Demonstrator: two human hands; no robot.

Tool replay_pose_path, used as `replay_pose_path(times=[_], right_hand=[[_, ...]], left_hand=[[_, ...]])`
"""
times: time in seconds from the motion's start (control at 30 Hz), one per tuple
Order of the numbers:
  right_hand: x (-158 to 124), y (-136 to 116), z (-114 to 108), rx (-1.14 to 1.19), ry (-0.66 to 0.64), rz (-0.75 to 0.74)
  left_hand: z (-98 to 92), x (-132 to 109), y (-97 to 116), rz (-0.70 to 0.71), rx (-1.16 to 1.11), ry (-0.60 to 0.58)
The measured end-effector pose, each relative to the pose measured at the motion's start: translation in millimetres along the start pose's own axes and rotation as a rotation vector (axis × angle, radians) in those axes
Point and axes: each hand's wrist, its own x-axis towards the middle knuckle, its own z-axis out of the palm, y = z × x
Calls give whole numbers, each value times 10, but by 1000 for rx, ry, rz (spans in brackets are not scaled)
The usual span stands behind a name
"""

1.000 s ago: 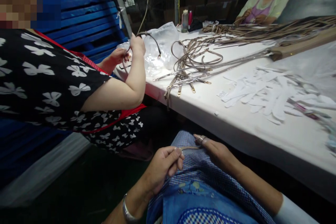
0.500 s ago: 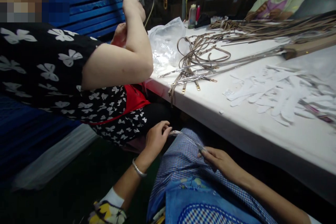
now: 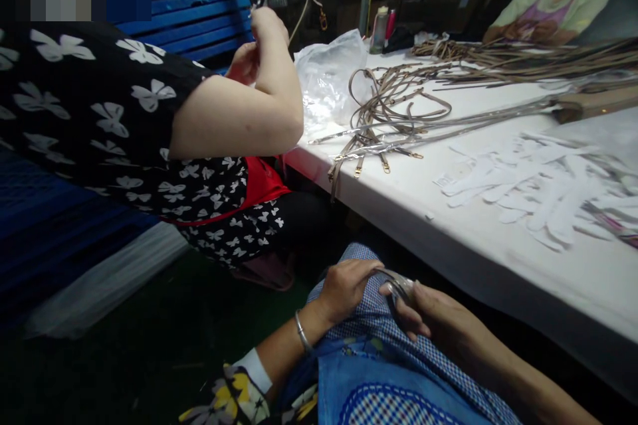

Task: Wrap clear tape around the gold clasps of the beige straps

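Observation:
My left hand (image 3: 346,289) and my right hand (image 3: 423,309) meet over my lap, on a blue checked apron (image 3: 359,319). Between them they pinch a thin strap in a clear wrapper (image 3: 396,282), bent into a loop. Both hands have the fingers closed on it. A silver bangle sits on my left wrist. The table edge (image 3: 448,246) runs just above my hands.
A person in a black flowered top (image 3: 124,126) sits at my left, both hands raised on a dark strap. On the white table lie tan straps (image 3: 389,106), a clear bag (image 3: 329,76) and white paper cut-outs (image 3: 538,186). Another person sits at the far right. Blue pallets (image 3: 194,6) stand behind.
My hands have come together from apart, folding the wrapped strap into a loop. The view has shifted slightly. The neighbour's arms stay raised.

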Motion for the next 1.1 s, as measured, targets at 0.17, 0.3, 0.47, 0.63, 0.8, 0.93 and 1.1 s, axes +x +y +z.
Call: replay_pose_path(times=[0.17, 0.3, 0.47, 0.63, 0.8, 0.93, 1.1], right_hand=[[-7, -213, 4, -151, 184, -281], [104, -371, -12, -333, 430, -574], [344, -295, -247, -783, 523, -816], [462, 53, -459, -1315, 237, -775], [394, 215, -344, -1321, 141, -567], [377, 153, -283, -813, 122, -99], [391, 58, -267, 11, 5, 214]], left_hand=[[-111, 104, 57, -122, -212, -14], [-77, 66, 174, -218, -415, -28], [-88, -6, 425, -393, -657, -55], [-301, 9, 598, -529, -793, 14], [-485, 125, 364, -640, -751, 56], [-543, 164, 135, -455, -308, 262], [-380, -56, 106, -129, 77, 158]])
